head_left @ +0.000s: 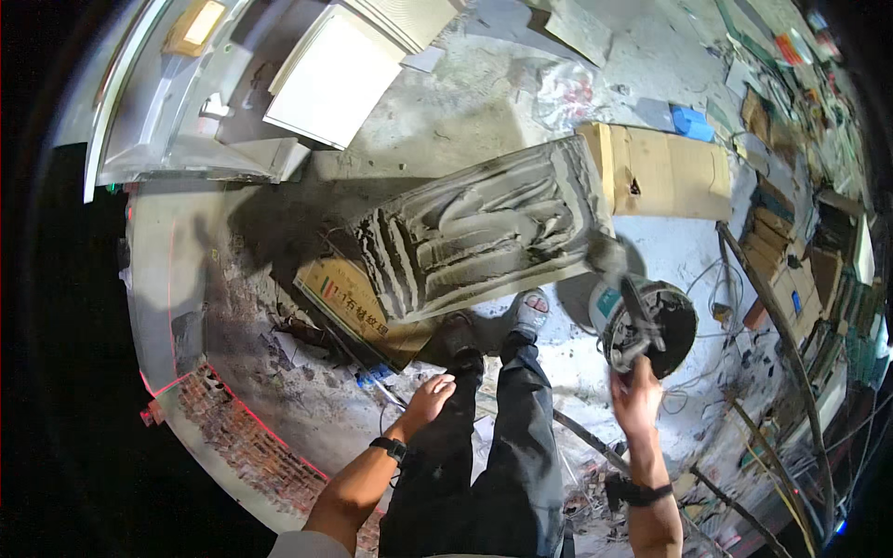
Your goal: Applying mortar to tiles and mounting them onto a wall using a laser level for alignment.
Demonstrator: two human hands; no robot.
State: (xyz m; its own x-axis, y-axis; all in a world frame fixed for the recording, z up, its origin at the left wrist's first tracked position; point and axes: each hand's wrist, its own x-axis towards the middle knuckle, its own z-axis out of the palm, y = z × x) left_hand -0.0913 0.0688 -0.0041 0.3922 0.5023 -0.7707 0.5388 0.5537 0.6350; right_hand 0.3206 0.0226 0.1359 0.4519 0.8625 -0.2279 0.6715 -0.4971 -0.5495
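My right hand (638,398) grips a trowel (640,316), blurred by motion, over the mouth of a round bucket (690,321). Grey mortar lines the bucket's inside, and a blurred grey lump (606,257) shows near its far rim. To the left lies a large rectangular tile (507,223), its upper face spread with thick, ridged grey mortar. My left hand (430,400) hangs beside my left leg with its fingers curled together and nothing visible in them. It touches neither the tile nor the bucket.
A printed cardboard box (349,302) sits under the tile's left end; another cardboard box (665,172) adjoins its right end. White panels (330,79) stand far left. Poles (777,298), cables and rubble crowd the right. A red laser line (256,418) crosses the left wall.
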